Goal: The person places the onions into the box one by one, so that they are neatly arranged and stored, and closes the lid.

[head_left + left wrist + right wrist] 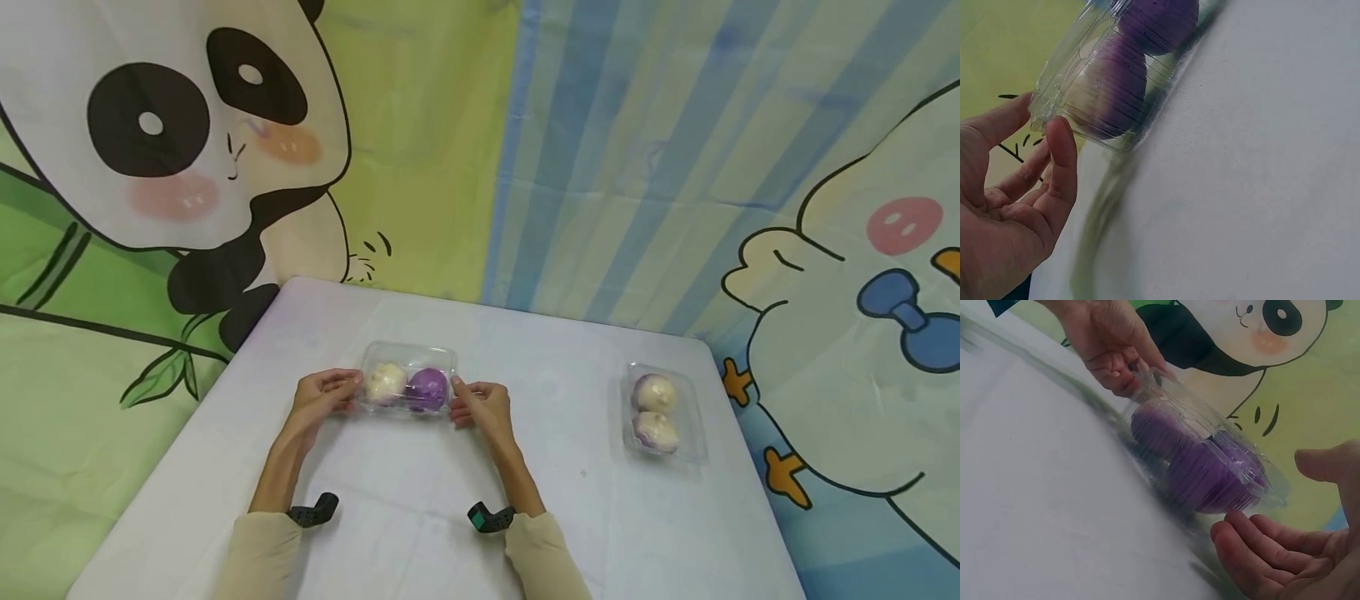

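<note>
A clear plastic box [420, 354] with a lid stands near the back left of the table. Inside it are a round cream-coloured piece [386, 384] and a glossy purple piece [428, 390]; from the left wrist, the paler piece [1107, 94] shows purple on one side. My left hand [324, 400] pinches the box's left edge between thumb and fingers. At the right end, my right hand [482, 408] has its thumb spread from its fingers; in the right wrist view, those fingers [1266, 553] lie right by the box's corner.
Another clear plastic box [693, 425] stands on the table's right side, with two round cream-and-purple pieces [656, 412] in it. A white cloth covers the table [420, 517]. Behind hangs a printed curtain [435, 150] with a panda and a white bird.
</note>
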Tool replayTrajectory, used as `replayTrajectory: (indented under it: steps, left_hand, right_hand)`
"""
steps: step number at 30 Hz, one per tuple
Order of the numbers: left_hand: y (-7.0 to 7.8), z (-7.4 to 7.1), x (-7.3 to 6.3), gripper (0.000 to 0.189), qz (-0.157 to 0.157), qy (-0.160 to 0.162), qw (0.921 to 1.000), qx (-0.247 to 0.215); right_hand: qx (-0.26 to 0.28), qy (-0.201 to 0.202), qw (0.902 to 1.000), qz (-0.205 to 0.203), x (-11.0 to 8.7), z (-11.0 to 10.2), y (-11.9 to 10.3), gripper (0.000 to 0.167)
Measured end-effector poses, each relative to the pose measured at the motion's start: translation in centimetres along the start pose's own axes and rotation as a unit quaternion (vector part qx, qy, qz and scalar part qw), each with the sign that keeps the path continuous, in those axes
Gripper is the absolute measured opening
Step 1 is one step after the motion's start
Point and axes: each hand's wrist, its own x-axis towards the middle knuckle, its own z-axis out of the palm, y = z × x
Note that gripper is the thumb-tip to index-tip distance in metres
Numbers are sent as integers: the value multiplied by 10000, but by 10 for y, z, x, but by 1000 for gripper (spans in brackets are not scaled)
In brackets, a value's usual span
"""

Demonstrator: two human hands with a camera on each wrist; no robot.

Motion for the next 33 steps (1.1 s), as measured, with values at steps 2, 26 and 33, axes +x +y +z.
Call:
replayTrajectory:
  steps: [2, 26, 33]
  left_hand:
    - [0, -1, -1, 53, -30, 33, 10000, -21]
    - [-3, 9, -7, 50, 1, 304, 9982, -516]
    - [-7, 8, -12, 51, -85, 271, 9963, -811]
  right_hand:
    - [293, -293, 9987, 309, -2, 0, 3, 45]
    - [1890, -992, 9768, 144, -9, -1, 21, 12]
    - [2018, -802, 9761, 70, -8, 2, 26, 10]
